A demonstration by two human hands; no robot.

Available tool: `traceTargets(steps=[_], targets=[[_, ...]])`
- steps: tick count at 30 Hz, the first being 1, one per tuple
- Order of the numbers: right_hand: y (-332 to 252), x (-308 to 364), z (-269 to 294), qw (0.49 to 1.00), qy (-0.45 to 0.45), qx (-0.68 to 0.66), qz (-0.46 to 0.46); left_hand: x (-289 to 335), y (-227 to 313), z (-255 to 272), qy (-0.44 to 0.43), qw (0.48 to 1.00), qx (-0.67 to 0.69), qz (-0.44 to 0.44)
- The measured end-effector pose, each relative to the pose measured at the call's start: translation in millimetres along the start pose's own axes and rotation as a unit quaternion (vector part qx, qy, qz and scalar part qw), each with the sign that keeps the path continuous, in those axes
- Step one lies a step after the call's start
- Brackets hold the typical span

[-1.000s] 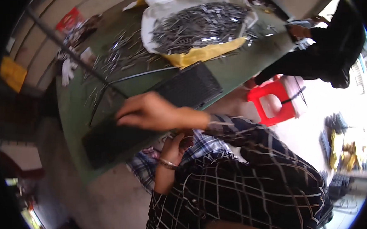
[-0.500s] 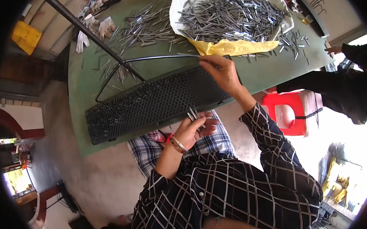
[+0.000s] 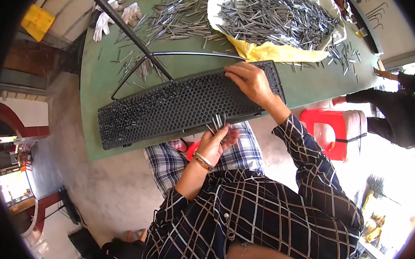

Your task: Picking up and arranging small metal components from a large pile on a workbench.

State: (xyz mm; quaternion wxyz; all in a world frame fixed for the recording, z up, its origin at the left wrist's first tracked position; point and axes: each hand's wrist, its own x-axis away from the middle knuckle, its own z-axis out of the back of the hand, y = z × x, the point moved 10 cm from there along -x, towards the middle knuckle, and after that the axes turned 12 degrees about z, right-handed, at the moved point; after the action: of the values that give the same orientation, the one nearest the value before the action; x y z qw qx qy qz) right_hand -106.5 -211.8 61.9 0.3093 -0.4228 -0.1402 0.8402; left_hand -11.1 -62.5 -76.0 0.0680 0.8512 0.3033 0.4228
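A long black tray [image 3: 190, 103] full of round holes lies slanted along the near side of the green table. Its left part is set thickly with short dark metal rods [image 3: 124, 111]; the holes toward the right look bare. My left hand [image 3: 214, 145] is closed around several thin metal rods [image 3: 218, 120] just below the tray's near edge, their ends fanning out past the fingertips. Over the tray's far right part is my right hand [image 3: 253, 83], thumb and fingers pinched together. Whatever lies between those fingertips is too small or hidden to make out.
A heap of metal rods [image 3: 279, 20] fills a white and yellow sack [image 3: 277, 53] at the back. Loose rods [image 3: 180, 22] and work gloves [image 3: 102, 25] lie left of it. A dark pole [image 3: 123, 26] slants above the tray. A red stool [image 3: 317, 130] and another person [image 3: 396, 106] are at right.
The rods in my left hand have spread and point more upward. My right hand stays pinched over the tray's right part. The whole view has shifted slightly.
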Motion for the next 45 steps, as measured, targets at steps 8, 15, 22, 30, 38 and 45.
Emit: traceTargets(steps=[8, 15, 22, 30, 38, 45], targets=[[-24.5, 0.1, 0.0, 0.998, -0.017, 0.056, -0.004, 8.3, 4.2, -7.9, -0.021, 1.0, -0.011, -0.01], [-36.7, 43.9, -25.1, 0.945, -0.108, -0.239, -0.195, 18.0, 25.8, -27.2, -0.05, 0.996, -0.045, -0.057], [-4.7, 20.5, 32.6, 0.971, 0.04, -0.101, -0.214, 7.5, 19.1, -28.4, -0.045, 0.998, -0.047, -0.02], [18.4, 4.1, 9.1, 0.994, 0.01, -0.037, -0.099, 0.1, 8.0, -20.5, -0.033, 0.999, -0.023, 0.008], [-15.1, 3.7, -0.4, 0.99, -0.037, 0.128, 0.047, 5.9, 6.7, -23.9, -0.036, 0.998, -0.043, 0.028], [-35.3, 31.4, -25.3, 0.961, -0.149, -0.185, -0.141, 13.0, 16.5, -31.0, -0.057, 0.996, -0.061, -0.014]])
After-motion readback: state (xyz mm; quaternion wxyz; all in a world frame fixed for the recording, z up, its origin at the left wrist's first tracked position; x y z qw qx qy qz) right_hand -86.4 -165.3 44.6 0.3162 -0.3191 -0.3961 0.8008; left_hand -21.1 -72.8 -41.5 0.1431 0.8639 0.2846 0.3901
